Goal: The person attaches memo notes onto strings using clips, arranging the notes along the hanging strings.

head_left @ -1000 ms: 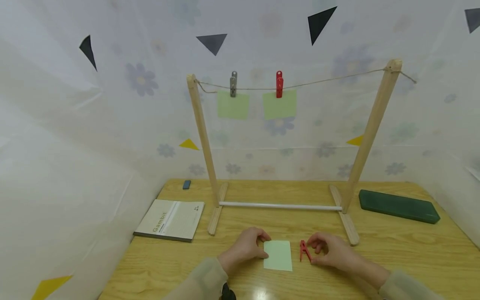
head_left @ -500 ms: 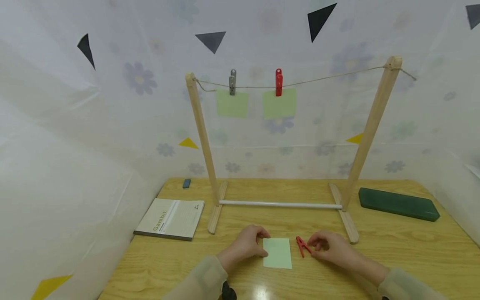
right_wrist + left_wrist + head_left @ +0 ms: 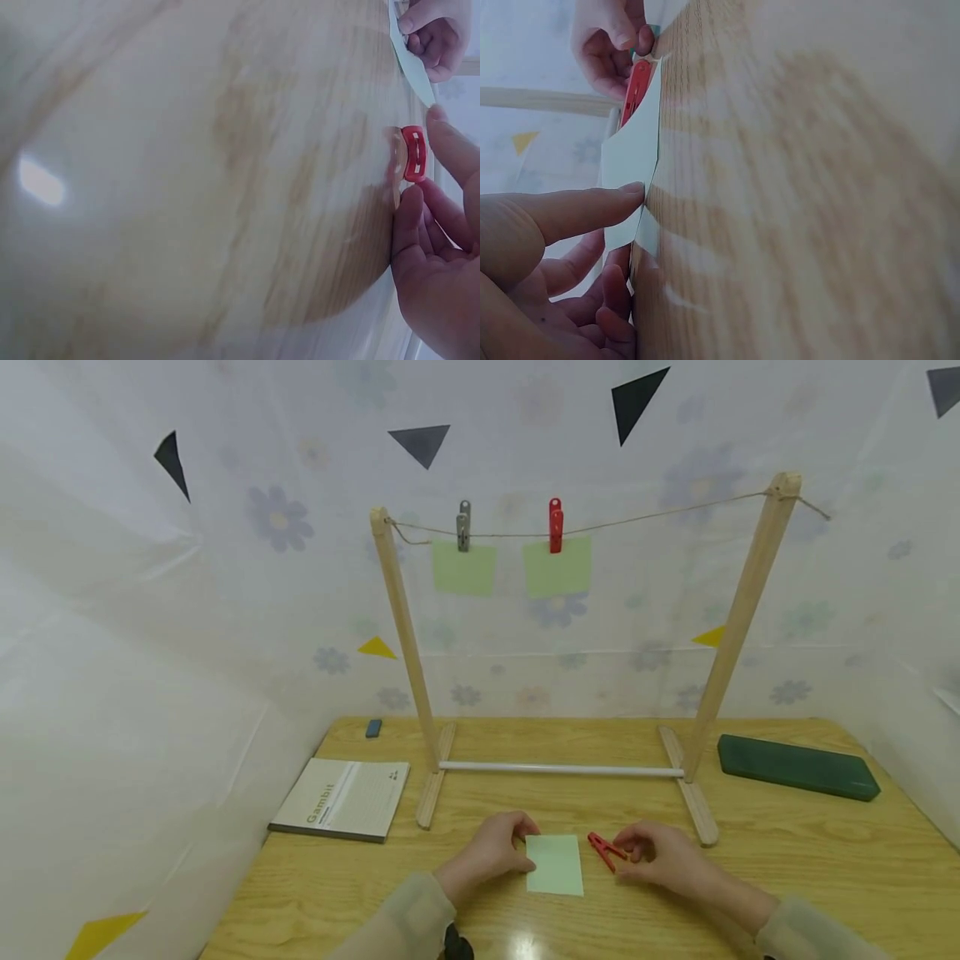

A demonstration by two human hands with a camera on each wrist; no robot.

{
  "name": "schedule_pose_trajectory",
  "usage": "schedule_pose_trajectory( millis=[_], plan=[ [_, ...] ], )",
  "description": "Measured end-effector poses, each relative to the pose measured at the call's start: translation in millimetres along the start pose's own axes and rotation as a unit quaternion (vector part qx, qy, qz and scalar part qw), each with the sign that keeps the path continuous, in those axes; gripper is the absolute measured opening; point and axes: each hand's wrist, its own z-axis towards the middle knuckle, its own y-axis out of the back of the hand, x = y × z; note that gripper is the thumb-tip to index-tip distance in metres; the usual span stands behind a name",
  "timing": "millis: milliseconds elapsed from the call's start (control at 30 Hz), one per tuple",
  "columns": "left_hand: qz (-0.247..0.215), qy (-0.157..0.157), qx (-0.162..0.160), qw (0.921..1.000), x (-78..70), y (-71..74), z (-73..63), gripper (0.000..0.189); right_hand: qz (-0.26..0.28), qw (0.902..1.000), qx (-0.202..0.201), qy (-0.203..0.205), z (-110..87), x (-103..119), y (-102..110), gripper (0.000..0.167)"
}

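My left hand [image 3: 487, 852] pinches the left edge of a pale green square of paper [image 3: 557, 868] on the table. In the left wrist view its thumb lies on top of the paper [image 3: 628, 161]; some fingers are behind it. To the right of the paper, my right hand [image 3: 663, 860] has its thumb and fingertips at a red clothespin [image 3: 595, 839], which lies slanted on the tabletop, legs towards the hand. The right wrist view shows the clothespin [image 3: 412, 171] between thumb and fingers. A narrow gap separates paper and clothespin.
Behind the hands stands a wooden frame [image 3: 405, 635] with a string [image 3: 660, 518]. Two green papers hang there, under a grey clothespin [image 3: 463, 531] and a red one [image 3: 556, 527]. A notebook [image 3: 352, 793] and blue eraser [image 3: 373, 728] lie left; a green case [image 3: 795, 766] lies right.
At my right fingers the red clothespin has turned, its top swinging left towards the paper and its legs pointing more to the right. The left hand and paper have hardly moved.
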Motion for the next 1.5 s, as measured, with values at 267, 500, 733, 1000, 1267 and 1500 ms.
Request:
schedule_pose_trajectory(
  millis=[267,500,733,1000,1267,1500],
  plan=[
    [-0.006,-0.005,-0.001,1.0000,2.4,-2.0,1.8,0.033,-0.058,0.9982,-0.016,0.006,0.8,1.0,-5.3,0.046],
    [-0.009,-0.001,-0.001,1.0000,3.3,-0.8,0.2,0.030,-0.063,0.9974,-0.033,0.007,2.1,3.9,-10.6,0.043],
    [-0.027,0.006,0.000,0.9996,3.6,-1.1,-0.9,0.030,-0.075,0.9956,-0.054,-0.008,4.6,6.9,-15.4,0.037],
    [-0.038,0.008,-0.003,0.9992,1.1,0.4,-1.2,0.023,-0.049,0.9963,-0.062,-0.034,2.4,11.2,-15.7,0.032],
    [-0.035,0.036,-0.006,0.9987,5.2,0.2,2.1,0.011,0.008,0.9968,-0.047,-0.063,-1.1,11.4,-10.4,0.031],
    [-0.049,0.046,-0.013,0.9976,3.7,3.6,3.1,0.007,0.021,0.9944,-0.060,-0.084,-1.6,10.6,1.0,0.031]
  ],
)
